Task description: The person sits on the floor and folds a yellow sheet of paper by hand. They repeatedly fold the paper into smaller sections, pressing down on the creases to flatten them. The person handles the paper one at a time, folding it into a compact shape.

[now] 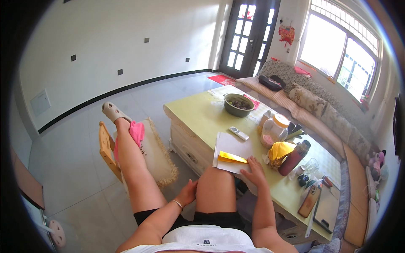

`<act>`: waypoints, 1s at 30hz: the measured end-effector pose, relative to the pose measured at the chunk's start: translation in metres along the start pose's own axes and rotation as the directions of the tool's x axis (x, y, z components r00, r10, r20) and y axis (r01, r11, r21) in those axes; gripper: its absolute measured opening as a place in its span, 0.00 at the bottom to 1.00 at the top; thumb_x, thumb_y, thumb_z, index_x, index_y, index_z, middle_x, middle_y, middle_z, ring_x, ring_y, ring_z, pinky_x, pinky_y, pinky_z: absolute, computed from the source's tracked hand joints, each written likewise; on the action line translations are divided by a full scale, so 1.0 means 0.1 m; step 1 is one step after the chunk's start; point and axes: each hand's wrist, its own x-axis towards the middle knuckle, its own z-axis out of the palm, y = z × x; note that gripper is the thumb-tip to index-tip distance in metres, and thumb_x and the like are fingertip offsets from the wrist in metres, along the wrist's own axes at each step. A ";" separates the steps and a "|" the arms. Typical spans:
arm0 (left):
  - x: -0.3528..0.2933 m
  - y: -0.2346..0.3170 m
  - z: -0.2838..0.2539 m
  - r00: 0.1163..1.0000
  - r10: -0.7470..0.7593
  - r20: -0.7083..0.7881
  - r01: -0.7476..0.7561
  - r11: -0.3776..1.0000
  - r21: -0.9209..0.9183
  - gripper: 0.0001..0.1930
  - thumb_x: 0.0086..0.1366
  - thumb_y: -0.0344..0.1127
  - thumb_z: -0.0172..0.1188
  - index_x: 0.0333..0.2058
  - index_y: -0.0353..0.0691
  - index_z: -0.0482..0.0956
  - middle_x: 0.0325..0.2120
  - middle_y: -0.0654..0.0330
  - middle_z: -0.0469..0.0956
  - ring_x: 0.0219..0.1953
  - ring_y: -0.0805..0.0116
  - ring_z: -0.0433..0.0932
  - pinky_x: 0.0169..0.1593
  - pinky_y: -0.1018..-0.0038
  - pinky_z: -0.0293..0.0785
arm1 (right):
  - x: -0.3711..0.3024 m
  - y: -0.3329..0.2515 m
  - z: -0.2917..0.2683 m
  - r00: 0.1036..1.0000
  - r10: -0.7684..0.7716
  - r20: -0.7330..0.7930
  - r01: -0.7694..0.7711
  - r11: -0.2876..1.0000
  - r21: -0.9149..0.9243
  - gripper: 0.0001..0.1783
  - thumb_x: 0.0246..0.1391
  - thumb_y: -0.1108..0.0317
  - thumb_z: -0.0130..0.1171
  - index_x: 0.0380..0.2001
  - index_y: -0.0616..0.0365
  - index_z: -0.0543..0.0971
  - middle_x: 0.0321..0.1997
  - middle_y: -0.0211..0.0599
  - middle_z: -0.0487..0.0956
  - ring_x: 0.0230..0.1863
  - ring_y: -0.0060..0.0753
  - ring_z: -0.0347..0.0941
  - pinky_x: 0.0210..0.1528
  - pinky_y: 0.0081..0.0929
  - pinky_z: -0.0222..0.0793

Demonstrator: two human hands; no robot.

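Note:
My right hand (pixel 254 170) lies with its fingers stretched out on the right edge of a white paper booklet (pixel 234 143). Its fingertips are beside a folded yellow paper strip (pixel 233 157), which sits across the booklet and stands up a little along its fold. The booklet's near edge reaches the table edge by my right knee. My left hand (pixel 187 192), with a bracelet at the wrist, rests against the inner side of my right thigh; the fingers that show look loose and hold nothing, and some are hidden by the leg. A white remote control (pixel 238 133) lies just beyond the booklet.
The yellow-green table (pixel 190 111) bears a green basket of dark fruit (pixel 238 105), a lidded jar (pixel 275 130), a dark red bottle (pixel 294 158), a glass (pixel 311 165) and a phone (pixel 309 201). My left leg lies over a cushioned wooden chair (pixel 109 147). A sofa (pixel 310 99) lines the window side.

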 end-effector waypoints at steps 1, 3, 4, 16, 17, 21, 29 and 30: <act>-0.02 0.04 0.02 0.999 0.036 -0.004 -0.036 0.999 -0.008 0.41 0.68 0.70 0.42 0.70 0.48 0.58 0.69 0.63 0.61 0.69 0.63 0.57 0.69 0.56 0.51 | 0.01 -0.02 0.00 1.000 0.002 0.008 -0.003 1.000 0.001 0.46 0.51 0.44 0.65 0.65 0.63 0.67 0.73 0.54 0.61 0.76 0.51 0.51 0.75 0.45 0.46; -0.05 0.11 0.06 0.998 0.048 -0.037 -0.048 0.999 0.009 0.41 0.69 0.70 0.42 0.71 0.48 0.57 0.69 0.65 0.59 0.70 0.64 0.55 0.69 0.56 0.49 | 0.03 -0.03 0.02 1.000 -0.008 -0.001 0.008 1.000 -0.002 0.45 0.51 0.45 0.66 0.65 0.63 0.67 0.72 0.54 0.61 0.75 0.52 0.52 0.75 0.45 0.46; -0.06 0.13 0.08 0.997 0.024 -0.068 -0.022 0.999 0.031 0.41 0.69 0.69 0.42 0.71 0.48 0.57 0.70 0.65 0.58 0.70 0.65 0.55 0.69 0.56 0.48 | 0.03 -0.03 0.02 1.000 -0.014 -0.005 0.014 1.000 -0.006 0.45 0.51 0.46 0.66 0.65 0.63 0.67 0.72 0.54 0.61 0.75 0.52 0.52 0.74 0.44 0.47; -0.09 0.09 -0.10 0.984 -0.082 -0.156 0.091 0.994 0.056 0.33 0.70 0.65 0.48 0.64 0.48 0.68 0.59 0.64 0.71 0.60 0.67 0.67 0.62 0.65 0.61 | -0.01 -0.05 0.05 0.999 0.002 -0.039 0.000 0.999 0.051 0.39 0.53 0.56 0.67 0.64 0.64 0.68 0.72 0.52 0.63 0.75 0.51 0.53 0.75 0.40 0.48; -0.08 0.06 -0.05 0.983 -0.069 -0.169 0.082 0.994 0.067 0.33 0.69 0.65 0.49 0.63 0.50 0.69 0.58 0.64 0.72 0.58 0.67 0.68 0.62 0.66 0.61 | -0.02 -0.05 0.03 0.999 0.003 -0.035 -0.001 0.998 0.059 0.38 0.54 0.58 0.66 0.65 0.64 0.68 0.72 0.52 0.63 0.75 0.51 0.52 0.74 0.40 0.47; -0.07 0.05 -0.03 0.980 -0.053 -0.192 0.070 0.994 0.086 0.32 0.68 0.64 0.51 0.62 0.50 0.71 0.56 0.63 0.73 0.57 0.66 0.69 0.62 0.65 0.60 | -0.01 -0.05 0.03 0.999 -0.010 -0.044 0.012 0.998 0.059 0.38 0.54 0.58 0.66 0.65 0.65 0.68 0.72 0.52 0.62 0.75 0.49 0.53 0.75 0.41 0.47; -0.06 0.08 -0.01 0.973 -0.079 -0.216 0.114 0.981 0.156 0.35 0.67 0.64 0.52 0.66 0.51 0.66 0.62 0.64 0.68 0.63 0.66 0.65 0.65 0.61 0.58 | 0.01 -0.06 0.03 1.000 0.004 -0.020 -0.003 0.998 0.059 0.39 0.54 0.58 0.66 0.65 0.64 0.67 0.73 0.51 0.62 0.76 0.48 0.52 0.76 0.40 0.44; -0.05 0.09 0.01 0.972 -0.082 -0.222 0.121 0.979 0.166 0.35 0.67 0.64 0.52 0.66 0.51 0.67 0.62 0.64 0.68 0.63 0.66 0.65 0.65 0.61 0.58 | 0.01 -0.06 0.02 1.000 0.011 -0.019 -0.010 0.999 0.053 0.39 0.54 0.58 0.66 0.65 0.64 0.67 0.73 0.51 0.61 0.76 0.48 0.52 0.76 0.40 0.44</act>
